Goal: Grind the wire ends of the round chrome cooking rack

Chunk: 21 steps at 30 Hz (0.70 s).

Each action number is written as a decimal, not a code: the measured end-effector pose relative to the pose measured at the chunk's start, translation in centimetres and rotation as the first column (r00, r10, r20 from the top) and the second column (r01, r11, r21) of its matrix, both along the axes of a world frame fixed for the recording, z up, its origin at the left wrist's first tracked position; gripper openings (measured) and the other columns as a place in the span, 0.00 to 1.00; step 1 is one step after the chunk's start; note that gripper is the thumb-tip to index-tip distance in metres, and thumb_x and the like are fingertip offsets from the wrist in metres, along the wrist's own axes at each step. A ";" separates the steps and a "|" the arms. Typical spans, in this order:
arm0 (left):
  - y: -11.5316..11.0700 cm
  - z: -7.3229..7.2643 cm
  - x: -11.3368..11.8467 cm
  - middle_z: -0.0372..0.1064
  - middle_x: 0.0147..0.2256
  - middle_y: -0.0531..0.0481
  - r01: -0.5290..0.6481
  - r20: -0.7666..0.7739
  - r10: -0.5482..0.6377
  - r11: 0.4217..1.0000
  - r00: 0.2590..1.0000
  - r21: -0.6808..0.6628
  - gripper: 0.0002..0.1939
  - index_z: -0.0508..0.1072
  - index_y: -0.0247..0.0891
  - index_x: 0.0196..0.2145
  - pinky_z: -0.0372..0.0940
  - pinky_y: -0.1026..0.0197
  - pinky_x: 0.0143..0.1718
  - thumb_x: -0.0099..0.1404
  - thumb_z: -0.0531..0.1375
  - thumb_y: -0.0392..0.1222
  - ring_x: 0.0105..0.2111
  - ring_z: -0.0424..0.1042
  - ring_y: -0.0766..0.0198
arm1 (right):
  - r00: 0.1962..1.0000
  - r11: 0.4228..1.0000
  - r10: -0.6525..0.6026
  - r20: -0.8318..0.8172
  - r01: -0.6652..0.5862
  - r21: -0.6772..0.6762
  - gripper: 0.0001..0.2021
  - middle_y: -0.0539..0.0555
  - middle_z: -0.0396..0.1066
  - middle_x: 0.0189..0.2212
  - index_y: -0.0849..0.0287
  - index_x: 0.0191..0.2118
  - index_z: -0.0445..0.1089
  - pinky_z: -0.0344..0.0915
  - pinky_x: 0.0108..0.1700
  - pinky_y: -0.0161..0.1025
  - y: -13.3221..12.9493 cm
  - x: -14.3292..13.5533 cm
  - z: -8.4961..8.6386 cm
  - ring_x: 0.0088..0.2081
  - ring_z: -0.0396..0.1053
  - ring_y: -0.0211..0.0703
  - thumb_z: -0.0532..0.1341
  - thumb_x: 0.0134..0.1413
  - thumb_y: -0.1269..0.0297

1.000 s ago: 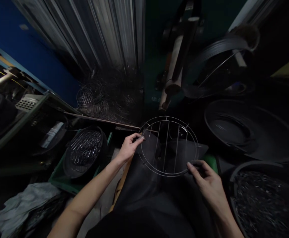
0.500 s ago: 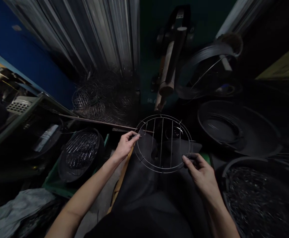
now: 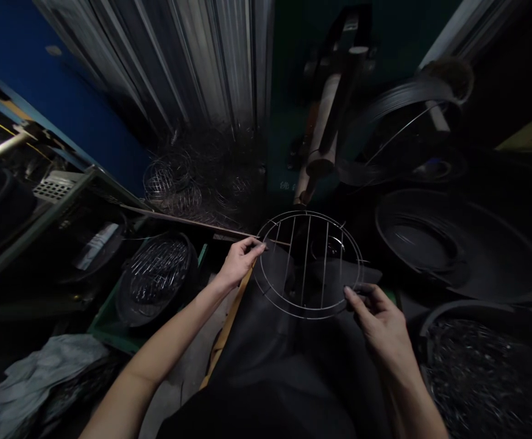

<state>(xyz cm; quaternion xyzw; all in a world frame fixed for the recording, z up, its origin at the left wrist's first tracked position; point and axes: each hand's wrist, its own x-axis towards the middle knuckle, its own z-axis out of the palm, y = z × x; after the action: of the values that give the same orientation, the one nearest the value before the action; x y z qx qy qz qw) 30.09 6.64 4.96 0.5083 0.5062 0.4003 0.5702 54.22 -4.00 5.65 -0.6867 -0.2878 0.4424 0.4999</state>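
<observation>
A round wire rack (image 3: 309, 266) with two rings and several parallel cross wires is held up over my lap. My left hand (image 3: 242, 261) pinches its rim on the left between thumb and fingers. On the right side of the rim, my right hand (image 3: 378, 317) pinches the wire low down, its thumb on the near side. Short wire ends stick out past the outer ring. Beyond the rack stands a machine with a metal cylinder (image 3: 323, 131), apart from the wire.
To the left, a dark basin (image 3: 156, 277) full of wire pieces sits in a green crate (image 3: 110, 326). At right are a wide black basin (image 3: 498, 244) and a tub of small metal parts (image 3: 480, 366). A wire coil (image 3: 412, 91) hangs behind; tangled wire (image 3: 178, 183) lies by the corrugated wall.
The whole view has shifted, so the surroundings, the rack and both hands appear slightly farther right. Both hands keep their pinch on the rim.
</observation>
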 end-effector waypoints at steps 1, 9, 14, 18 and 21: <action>0.1 0.1 0.0 0.68 0.28 0.53 0.006 0.004 -0.006 1.000 1.000 0.007 0.15 0.73 0.34 0.29 0.60 0.65 0.38 0.57 0.63 0.51 0.31 0.65 0.67 | 1.000 1.000 -0.004 -0.009 0.004 -0.002 0.26 0.50 0.70 0.23 0.59 0.30 0.69 0.64 0.27 0.33 0.1 0.0 0.1 0.25 0.66 0.37 0.72 0.30 0.44; 0.7 0.5 0.0 0.69 0.27 0.53 -0.003 -0.001 0.003 1.000 1.000 0.013 0.15 0.73 0.34 0.28 0.60 0.64 0.38 0.55 0.64 0.51 0.31 0.65 0.67 | 0.998 1.000 -0.001 -0.064 -0.001 -0.028 0.26 0.50 0.71 0.23 0.59 0.31 0.70 0.63 0.27 0.30 0.6 0.3 0.5 0.25 0.66 0.35 0.73 0.30 0.45; 1.3 0.7 0.0 0.69 0.28 0.52 -0.002 -0.017 0.002 1.000 1.000 0.014 0.14 0.74 0.34 0.29 0.60 0.65 0.36 0.55 0.63 0.50 0.31 0.66 0.66 | 0.997 0.999 0.021 -0.071 -0.024 -0.030 0.25 0.51 0.72 0.24 0.58 0.32 0.70 0.66 0.28 0.33 1.4 0.5 1.3 0.27 0.69 0.39 0.73 0.30 0.46; 1.8 0.8 0.3 0.69 0.28 0.52 -0.016 -0.018 0.016 1.000 1.000 -0.002 0.14 0.74 0.34 0.29 0.60 0.65 0.34 0.56 0.63 0.50 0.30 0.65 0.68 | 0.996 0.998 0.053 -0.065 -0.054 -0.010 0.25 0.51 0.71 0.24 0.58 0.33 0.71 0.66 0.27 0.33 2.3 0.9 1.6 0.29 0.70 0.40 0.73 0.30 0.46; 2.0 0.8 0.6 0.69 0.27 0.52 -0.033 0.003 0.033 0.999 0.999 -0.004 0.14 0.74 0.34 0.28 0.60 0.65 0.33 0.55 0.63 0.50 0.29 0.65 0.68 | 0.997 0.998 0.056 -0.055 -0.057 -0.014 0.25 0.50 0.70 0.23 0.58 0.31 0.71 0.65 0.26 0.33 3.0 1.2 1.7 0.26 0.69 0.39 0.73 0.28 0.45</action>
<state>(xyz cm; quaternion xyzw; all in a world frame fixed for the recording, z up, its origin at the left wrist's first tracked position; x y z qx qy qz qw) 30.71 8.61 5.75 0.4980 0.5146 0.4092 0.5654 55.45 -1.01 7.35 -0.6698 -0.2898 0.4772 0.4896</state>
